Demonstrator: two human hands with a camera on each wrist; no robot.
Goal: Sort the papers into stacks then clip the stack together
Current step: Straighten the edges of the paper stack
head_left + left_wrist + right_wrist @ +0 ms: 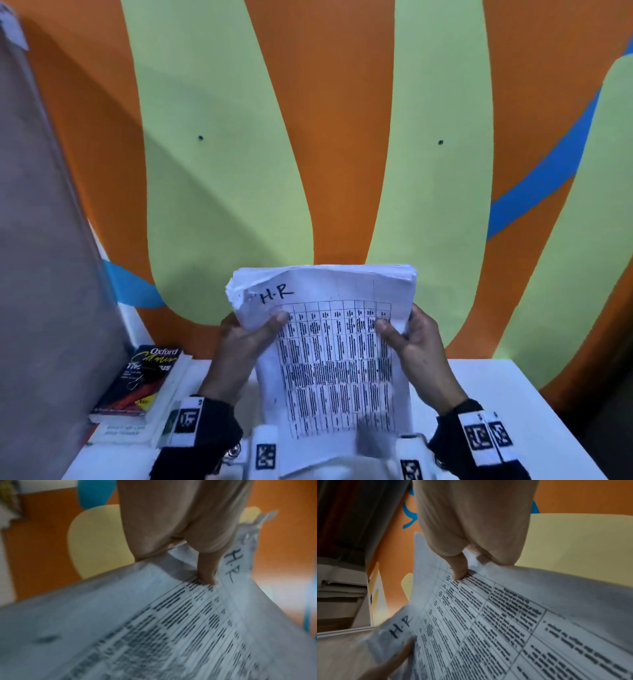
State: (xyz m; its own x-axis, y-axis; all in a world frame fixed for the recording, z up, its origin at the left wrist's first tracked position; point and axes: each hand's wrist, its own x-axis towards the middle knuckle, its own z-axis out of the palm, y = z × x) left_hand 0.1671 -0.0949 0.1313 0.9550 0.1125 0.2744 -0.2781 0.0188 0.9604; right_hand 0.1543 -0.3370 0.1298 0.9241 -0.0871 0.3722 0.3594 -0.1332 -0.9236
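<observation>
A: Where is the paper stack (329, 346) held?

B: Upright above the white table (534, 404), top sheet marked "H.R".

A: How is it gripped?

B: It is pinched at both side edges: by the left hand (239, 346), thumb on the front, and by the right hand (418, 346) likewise. A book (144, 377) is seen at the left.

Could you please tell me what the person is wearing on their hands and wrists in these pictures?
Both hands are bare. The left hand and right hand each emerge from a dark knitted cuff. Each wrist carries white bands printed with square black-and-white coded markers, and white marker-bearing blocks sit near the inner wrists. No rings show.
</observation>
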